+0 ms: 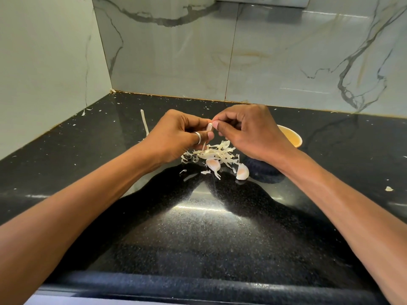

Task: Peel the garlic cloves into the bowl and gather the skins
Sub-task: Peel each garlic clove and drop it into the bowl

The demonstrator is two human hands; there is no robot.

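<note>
1. The left hand (176, 134) pinches a garlic clove (209, 128) between thumb and fingers above the counter, a strip of skin hanging down from it. The right hand (246, 130) has its thumb and forefinger closed on the clove's top end, apparently pulling skin away.
2. The task looks partly done: a pile of skins (214, 153) lies on the counter (198, 227) right under the hands.
3. Two unpeeled cloves are left: one (213, 165) at the pile's near edge, another (242, 171) just beside it to the right.
4. The yellow bowl (291, 137) sits behind the right hand; its contents are hidden.
5. Skins are not yet gathered: scraps are scattered widely, including one long strip (144, 122) left of the hands.
6. The counter is glossy speckled black stone; marbled wall tiles (275, 51) meet in a corner.
</note>
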